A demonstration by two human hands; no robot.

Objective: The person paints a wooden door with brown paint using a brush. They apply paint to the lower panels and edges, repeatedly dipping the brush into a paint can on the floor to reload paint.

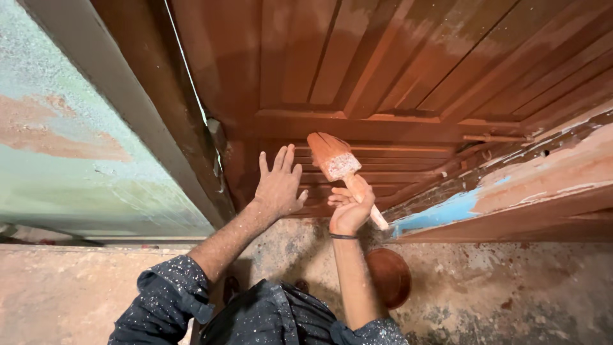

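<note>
A peeling green wall [70, 147] stands at left. The left hand [279, 185], fingers spread and empty, braces flat on a reddish-brown wooden door [383, 70]. The right hand [349, 209] grips a paintbrush [338, 165], bristles on a lower panel. Long, even strokes along the grain would likely coat best. A round bowl [389, 276] sits on the floor [511, 287].

House doorway: painted wooden door [396, 83]
</note>
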